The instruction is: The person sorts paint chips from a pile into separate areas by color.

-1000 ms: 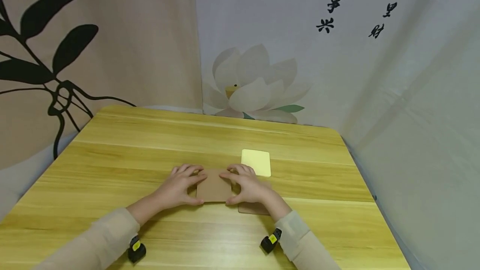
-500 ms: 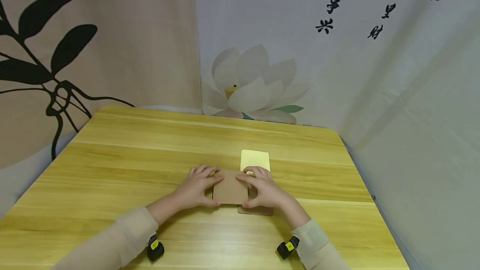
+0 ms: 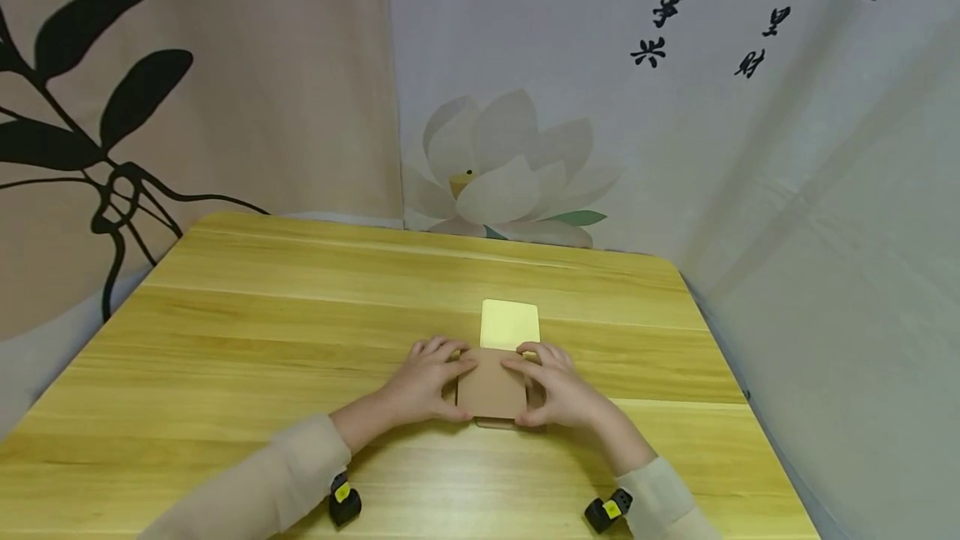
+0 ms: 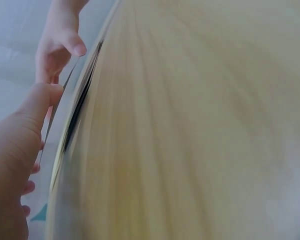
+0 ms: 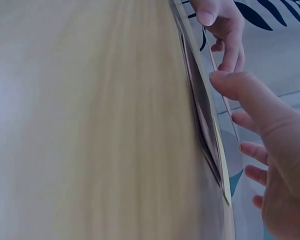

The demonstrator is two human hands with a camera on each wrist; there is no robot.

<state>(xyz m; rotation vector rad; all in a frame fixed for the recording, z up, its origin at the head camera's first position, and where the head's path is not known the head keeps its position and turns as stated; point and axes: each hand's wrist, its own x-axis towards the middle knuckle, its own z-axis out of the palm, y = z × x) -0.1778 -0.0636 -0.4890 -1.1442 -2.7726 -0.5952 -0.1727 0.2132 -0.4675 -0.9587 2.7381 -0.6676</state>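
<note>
A thin brown square board point(image 3: 491, 390) is held level by both hands, slightly above the table. My left hand point(image 3: 423, 382) pinches its left side, the thumb at the near corner and the fingers along the far part. On the opposite side my right hand point(image 3: 562, 390) grips the board the same way. Below it lies another brown piece point(image 3: 495, 423), mostly covered, only its near edge showing clearly. In the right wrist view the held board point(image 5: 225, 97) appears edge-on, apart from the flat piece point(image 5: 202, 120) on the tabletop.
A pale yellow square point(image 3: 510, 325) lies just beyond the held board. The wooden table point(image 3: 262, 340) stretches out on both sides, with a printed curtain point(image 3: 510, 65) behind its far edge. Black wrist cameras point(image 3: 345, 502) hang below both sleeves.
Both hands have moved right and slightly nearer with the brown board, which now covers most of the lower brown piece. The yellow square and the lower piece have stayed put.
</note>
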